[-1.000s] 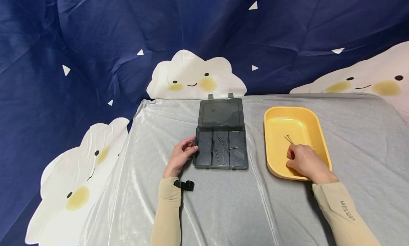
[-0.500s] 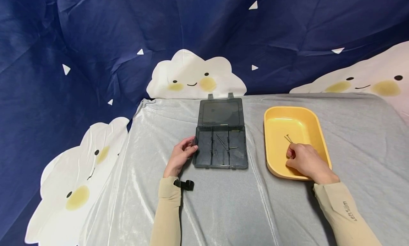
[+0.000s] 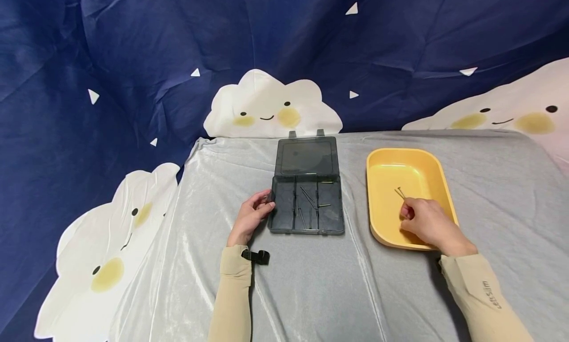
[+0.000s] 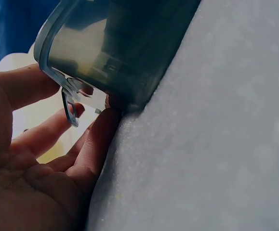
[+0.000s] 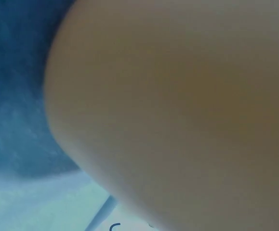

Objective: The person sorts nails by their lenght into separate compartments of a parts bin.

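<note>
My left hand (image 3: 250,218) holds the left side of a dark see-through compartment box (image 3: 281,213), thumb at its rim. The left wrist view brings the box's wall (image 4: 129,48) up close, with fingers low against it. Slim metal screws lie in the middle compartment, among them a dark screw (image 3: 307,196); a brass-coloured screw (image 3: 325,205) lies in the right one. Inside a yellow tray (image 3: 373,204) my right hand (image 3: 428,223) has its fingers bent and pinches slender screws (image 3: 399,192), whose ends stick out past the fingertips. A blurred brownish shape (image 5: 178,110) fills the right wrist view.
The box's lid (image 3: 306,157) stands open behind it, two latches at its top edge. Grey cloth (image 3: 320,283) covers the table under both containers. A navy curtain (image 3: 178,46) with smiling clouds hangs behind.
My right wrist has shifted slightly to the right, while the fingertips stay over the same spot in the tray. The left hand and the box have stayed in place.
</note>
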Demonstrator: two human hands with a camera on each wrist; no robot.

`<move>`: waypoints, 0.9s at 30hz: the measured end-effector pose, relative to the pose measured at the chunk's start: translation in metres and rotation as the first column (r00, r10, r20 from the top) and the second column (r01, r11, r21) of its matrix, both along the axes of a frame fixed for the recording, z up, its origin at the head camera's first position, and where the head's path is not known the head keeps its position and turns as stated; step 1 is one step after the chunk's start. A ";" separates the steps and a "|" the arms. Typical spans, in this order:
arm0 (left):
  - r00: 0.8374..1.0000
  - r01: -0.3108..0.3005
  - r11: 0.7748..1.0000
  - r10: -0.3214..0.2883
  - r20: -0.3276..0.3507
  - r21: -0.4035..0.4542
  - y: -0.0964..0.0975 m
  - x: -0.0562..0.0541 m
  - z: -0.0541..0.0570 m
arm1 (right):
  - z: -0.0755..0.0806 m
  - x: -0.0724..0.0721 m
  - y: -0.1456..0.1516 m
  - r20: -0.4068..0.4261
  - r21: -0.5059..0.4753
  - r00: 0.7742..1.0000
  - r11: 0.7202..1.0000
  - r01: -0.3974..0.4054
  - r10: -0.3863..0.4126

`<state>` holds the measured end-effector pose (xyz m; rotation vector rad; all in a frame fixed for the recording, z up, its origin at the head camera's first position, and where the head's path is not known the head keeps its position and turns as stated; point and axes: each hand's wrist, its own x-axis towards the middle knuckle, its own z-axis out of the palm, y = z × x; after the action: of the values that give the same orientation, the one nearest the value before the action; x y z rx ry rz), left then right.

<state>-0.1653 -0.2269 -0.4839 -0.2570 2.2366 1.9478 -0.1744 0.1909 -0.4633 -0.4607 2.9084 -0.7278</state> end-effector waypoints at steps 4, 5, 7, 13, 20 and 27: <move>1.000 0.001 1.000 -0.001 0.013 -0.001 0.000 0.000 0.000 | 0.004 0.000 0.002 -0.034 -0.011 0.999 1.000 0.004 -0.004; 1.000 0.001 1.000 -0.001 0.015 0.000 0.000 0.000 0.000 | 0.005 0.000 0.003 -0.040 -0.012 0.999 1.000 0.006 -0.007; 1.000 0.000 1.000 0.000 0.016 -0.002 0.000 0.000 0.000 | 0.007 0.000 0.003 -0.056 -0.016 0.998 1.000 0.009 -0.010; 1.000 -0.003 1.000 0.003 0.020 0.003 0.000 0.000 -0.001 | 0.015 0.002 0.002 -0.099 -0.041 0.995 0.999 0.008 -0.012; 1.000 -0.003 1.000 0.003 0.015 0.010 0.000 0.000 -0.002 | 0.025 0.004 0.000 -0.185 -0.061 0.983 0.998 -0.010 -0.002; 1.000 -0.005 1.000 0.005 0.010 0.015 0.000 -0.001 -0.002 | 0.030 0.006 -0.003 -0.278 -0.071 0.961 0.997 -0.018 -0.002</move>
<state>-0.1662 -0.2270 -0.4861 -0.2699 2.2166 1.9598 -0.1684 0.1875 -0.4332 -0.6301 3.1439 -0.8324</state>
